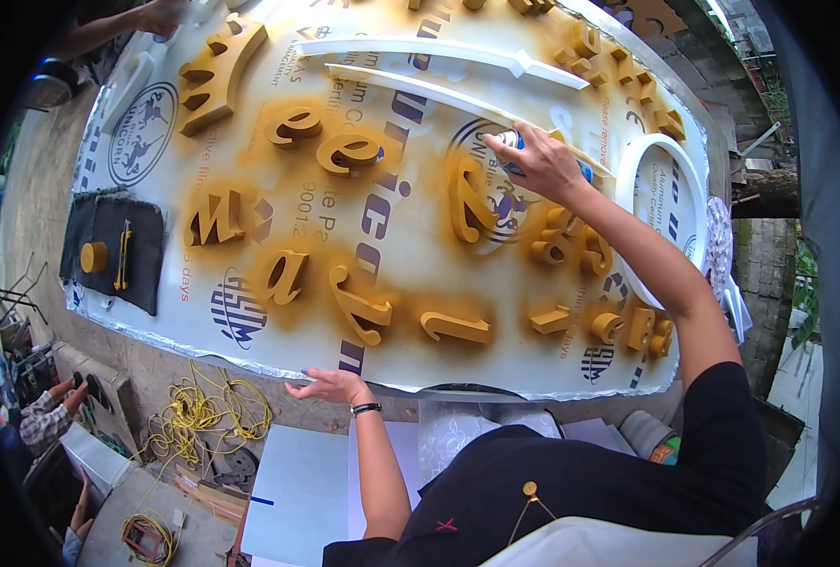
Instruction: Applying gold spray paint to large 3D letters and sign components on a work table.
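Observation:
My right hand (545,165) is wrapped around a blue spray can (509,139) and holds it tilted over the far right half of a covered table (510,364). Gold-brown raised letter shapes (472,203) lie below and left of the can, with brown overspray around them. Beyond it run long white curved strips (429,90), apart from each other. My left hand (330,386) hovers at the table's near edge, fingers spread, holding nothing. Nearest to it are a curved gold letter (358,307) and a low gold letter (456,327).
A gold crown shape (226,80) lies far left; a white oval ring (630,175) lies right. A dark cloth (141,274) bears a small gold cylinder (94,257) and a cutter-like tool (123,257). Another person's hand (162,17) reaches in far left. Yellow cord (198,416) tangles on the ground.

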`<control>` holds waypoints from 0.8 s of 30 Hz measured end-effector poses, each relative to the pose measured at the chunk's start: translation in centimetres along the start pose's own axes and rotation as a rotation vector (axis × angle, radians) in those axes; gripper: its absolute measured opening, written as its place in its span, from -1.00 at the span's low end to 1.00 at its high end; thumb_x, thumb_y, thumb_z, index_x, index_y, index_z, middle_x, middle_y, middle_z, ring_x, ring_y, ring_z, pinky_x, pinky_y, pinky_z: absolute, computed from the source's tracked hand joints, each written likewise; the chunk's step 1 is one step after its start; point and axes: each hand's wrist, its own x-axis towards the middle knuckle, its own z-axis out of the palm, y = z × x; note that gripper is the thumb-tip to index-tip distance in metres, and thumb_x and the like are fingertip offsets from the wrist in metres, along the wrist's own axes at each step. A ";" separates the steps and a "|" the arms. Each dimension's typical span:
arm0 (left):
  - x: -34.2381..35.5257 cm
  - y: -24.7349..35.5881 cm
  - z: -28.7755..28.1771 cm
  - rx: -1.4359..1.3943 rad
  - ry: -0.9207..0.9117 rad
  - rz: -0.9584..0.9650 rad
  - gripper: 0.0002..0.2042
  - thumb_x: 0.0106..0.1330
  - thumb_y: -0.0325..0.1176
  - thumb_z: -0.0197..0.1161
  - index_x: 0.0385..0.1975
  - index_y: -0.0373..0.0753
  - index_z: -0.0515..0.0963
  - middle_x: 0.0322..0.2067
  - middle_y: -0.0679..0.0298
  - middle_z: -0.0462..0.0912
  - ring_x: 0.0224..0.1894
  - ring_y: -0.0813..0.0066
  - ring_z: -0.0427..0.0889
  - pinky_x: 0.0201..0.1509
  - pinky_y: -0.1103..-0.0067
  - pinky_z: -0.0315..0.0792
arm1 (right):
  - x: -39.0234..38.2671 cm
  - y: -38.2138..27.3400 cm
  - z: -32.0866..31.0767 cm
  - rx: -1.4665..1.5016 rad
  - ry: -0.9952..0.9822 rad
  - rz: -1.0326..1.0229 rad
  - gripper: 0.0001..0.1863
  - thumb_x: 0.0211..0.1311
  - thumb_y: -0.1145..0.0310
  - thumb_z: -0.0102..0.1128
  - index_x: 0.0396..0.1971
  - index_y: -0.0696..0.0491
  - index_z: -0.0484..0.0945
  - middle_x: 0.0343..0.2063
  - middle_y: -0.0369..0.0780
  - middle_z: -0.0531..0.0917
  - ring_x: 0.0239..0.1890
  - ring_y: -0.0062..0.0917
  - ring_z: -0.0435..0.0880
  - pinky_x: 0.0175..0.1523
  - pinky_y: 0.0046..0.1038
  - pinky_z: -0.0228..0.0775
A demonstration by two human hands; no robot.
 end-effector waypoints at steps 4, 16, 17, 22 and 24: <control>-0.4 1.2 -0.2 -0.024 -0.023 -0.026 -0.41 0.40 0.01 -0.19 0.24 -0.30 -0.07 0.16 -0.25 0.13 0.01 -0.25 0.41 -0.01 0.03 0.35 | 1.0 -0.6 -0.1 -0.002 -0.046 0.015 -0.24 -0.15 0.28 0.37 0.17 -0.42 0.33 -0.19 -0.16 0.43 -0.23 -0.35 0.57 -0.38 -0.39 0.51; -0.3 1.3 -0.3 0.006 -0.018 0.021 -0.41 0.39 0.02 -0.19 0.23 -0.28 -0.08 0.20 -0.18 0.08 0.02 -0.24 0.42 -0.04 0.03 0.40 | 3.4 -2.5 -2.7 0.005 -0.054 0.000 -0.23 -0.16 0.22 0.40 0.17 -0.42 0.31 -0.19 -0.18 0.43 -0.25 -0.37 0.58 -0.37 -0.41 0.47; -0.3 1.2 -0.3 0.005 -0.017 0.020 -0.41 0.39 0.02 -0.19 0.23 -0.28 -0.08 0.20 -0.18 0.08 0.02 -0.24 0.42 -0.04 0.03 0.40 | 3.4 -2.6 -2.8 0.004 -0.053 -0.002 -0.23 -0.16 0.22 0.40 0.17 -0.42 0.31 -0.19 -0.18 0.43 -0.25 -0.37 0.58 -0.37 -0.41 0.47; -0.3 0.9 -0.2 -0.009 0.004 0.056 -0.42 0.38 -0.01 -0.17 0.23 -0.28 -0.07 0.20 -0.17 0.07 0.03 -0.24 0.41 -0.02 0.04 0.40 | 4.0 -3.0 -2.4 0.025 0.003 -0.026 -0.26 -0.12 0.23 0.36 0.17 -0.42 0.32 -0.22 -0.19 0.43 -0.29 -0.39 0.58 -0.38 -0.43 0.49; -0.2 0.7 -0.2 -0.009 0.010 0.064 -0.42 0.38 -0.02 -0.16 0.23 -0.27 -0.07 0.19 -0.17 0.08 0.04 -0.23 0.40 -0.01 0.04 0.39 | 4.2 -3.1 -2.0 -0.001 0.002 -0.009 -0.27 -0.10 0.23 0.36 0.17 -0.42 0.32 -0.23 -0.18 0.43 -0.31 -0.40 0.58 -0.39 -0.43 0.50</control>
